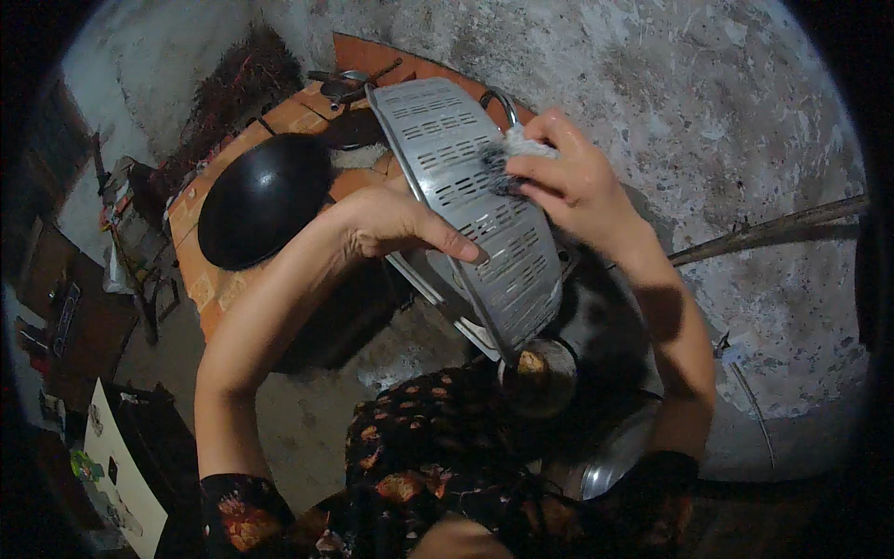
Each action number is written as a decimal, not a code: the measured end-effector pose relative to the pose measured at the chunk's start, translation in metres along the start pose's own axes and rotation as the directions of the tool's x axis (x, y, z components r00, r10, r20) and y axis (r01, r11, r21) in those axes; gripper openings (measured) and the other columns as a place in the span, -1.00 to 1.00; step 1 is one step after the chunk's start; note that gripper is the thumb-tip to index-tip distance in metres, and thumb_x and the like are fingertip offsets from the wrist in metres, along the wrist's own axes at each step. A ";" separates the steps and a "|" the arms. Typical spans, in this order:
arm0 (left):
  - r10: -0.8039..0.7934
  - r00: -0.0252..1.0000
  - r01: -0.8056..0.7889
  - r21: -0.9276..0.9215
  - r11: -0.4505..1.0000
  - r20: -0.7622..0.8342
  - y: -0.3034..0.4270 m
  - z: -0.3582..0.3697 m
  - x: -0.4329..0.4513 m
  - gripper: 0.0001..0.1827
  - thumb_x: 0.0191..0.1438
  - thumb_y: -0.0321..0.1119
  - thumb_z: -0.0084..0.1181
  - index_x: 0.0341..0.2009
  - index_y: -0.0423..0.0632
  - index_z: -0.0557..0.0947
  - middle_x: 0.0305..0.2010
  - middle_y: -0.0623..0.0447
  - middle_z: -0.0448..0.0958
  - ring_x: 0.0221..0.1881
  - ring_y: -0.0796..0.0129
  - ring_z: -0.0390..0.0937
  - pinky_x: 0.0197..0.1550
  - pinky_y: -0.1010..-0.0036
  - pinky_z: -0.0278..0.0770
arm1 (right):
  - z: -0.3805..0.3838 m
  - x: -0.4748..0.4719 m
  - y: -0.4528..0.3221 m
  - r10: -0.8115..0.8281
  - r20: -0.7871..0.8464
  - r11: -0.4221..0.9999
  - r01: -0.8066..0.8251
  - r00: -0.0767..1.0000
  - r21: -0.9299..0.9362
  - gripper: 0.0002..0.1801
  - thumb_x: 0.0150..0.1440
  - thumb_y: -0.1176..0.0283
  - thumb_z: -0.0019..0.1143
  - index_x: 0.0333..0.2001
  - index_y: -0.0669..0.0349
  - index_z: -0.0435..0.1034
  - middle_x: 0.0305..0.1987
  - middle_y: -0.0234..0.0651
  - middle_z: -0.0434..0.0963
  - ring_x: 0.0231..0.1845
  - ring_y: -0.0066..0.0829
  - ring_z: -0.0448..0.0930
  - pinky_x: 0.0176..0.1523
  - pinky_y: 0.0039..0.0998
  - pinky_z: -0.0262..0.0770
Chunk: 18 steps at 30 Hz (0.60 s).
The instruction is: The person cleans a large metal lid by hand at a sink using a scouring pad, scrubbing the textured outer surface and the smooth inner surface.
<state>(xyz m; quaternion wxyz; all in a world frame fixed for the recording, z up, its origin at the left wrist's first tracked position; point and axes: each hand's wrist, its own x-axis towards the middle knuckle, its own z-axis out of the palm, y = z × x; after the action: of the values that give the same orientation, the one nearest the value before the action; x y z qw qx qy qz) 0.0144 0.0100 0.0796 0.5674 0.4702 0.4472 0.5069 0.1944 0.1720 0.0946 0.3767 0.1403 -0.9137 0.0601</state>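
Observation:
A metal colander (436,150) with rows of slots is tipped on its side over the sink area. My left hand (387,220) grips its rim, the thumb lying across the slotted wall and the other fingers hidden behind. In my right hand (580,175) is a grey-white scrubbing pad (499,168), pressed on the outer wall of the colander near its upper right. A curved metal faucet (513,105) rises just behind that hand. Below the colander's lower end is a round container (559,377) with something yellowish inside.
A black wok (262,202) rests on the orange tiled counter (185,241) at left, with a dark pan (349,131) behind it. A rough wall (740,133) bounds the right side, where a long pole (775,227) juts in. A shiny metal vessel (607,465) stands low at right.

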 end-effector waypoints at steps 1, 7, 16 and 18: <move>-0.018 1.000 0.018 -0.016 1.000 0.008 0.000 0.000 0.001 -0.19 -0.25 -0.75 0.42 0.18 -0.16 0.46 0.09 -0.03 0.55 0.16 0.18 0.50 0.18 0.32 0.51 | 0.002 0.001 -0.006 -0.016 0.002 1.000 0.016 1.000 -0.008 -0.67 -0.14 0.66 0.32 -0.22 0.22 0.53 -0.10 -0.13 0.41 -0.03 -0.12 0.51 -0.01 -0.28 0.48; 0.008 0.999 -0.007 0.038 0.999 -0.045 -0.001 -0.001 -0.002 -0.16 -0.28 -0.78 0.39 0.20 -0.14 0.45 0.07 -0.04 0.56 0.12 0.16 0.53 0.15 0.26 0.54 | 0.011 0.002 -0.002 -0.048 -0.010 0.997 0.049 0.999 0.061 -0.67 -0.14 0.66 0.32 -0.21 0.22 0.53 -0.12 -0.12 0.41 -0.06 -0.10 0.52 -0.04 -0.30 0.49; -0.071 0.997 0.071 -0.058 0.996 -0.011 -0.005 -0.031 -0.011 -0.18 -0.31 -0.75 0.36 0.18 -0.20 0.48 0.11 -0.11 0.55 0.16 0.10 0.50 0.31 0.23 0.36 | 0.034 0.026 -0.014 -0.099 0.026 0.991 0.096 0.995 0.094 -0.68 -0.12 0.63 0.32 -0.20 0.22 0.53 -0.09 -0.14 0.42 -0.05 -0.12 0.52 -0.02 -0.30 0.48; -0.036 0.999 0.036 -0.063 0.997 0.010 0.000 -0.050 -0.015 -0.17 -0.34 -0.74 0.32 0.18 -0.24 0.47 0.14 -0.14 0.54 0.18 0.08 0.49 0.31 0.20 0.34 | 0.023 0.030 -0.005 -0.086 -0.009 0.996 0.086 0.996 0.028 -0.68 -0.13 0.62 0.35 -0.21 0.22 0.54 -0.11 -0.16 0.42 -0.05 -0.13 0.52 -0.02 -0.31 0.49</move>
<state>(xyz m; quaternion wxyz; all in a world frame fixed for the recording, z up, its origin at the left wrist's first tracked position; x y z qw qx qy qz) -0.0361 -0.0014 0.0723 0.5931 0.4461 0.4367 0.5084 0.1597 0.1562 0.0994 0.3804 0.1847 -0.9044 0.0571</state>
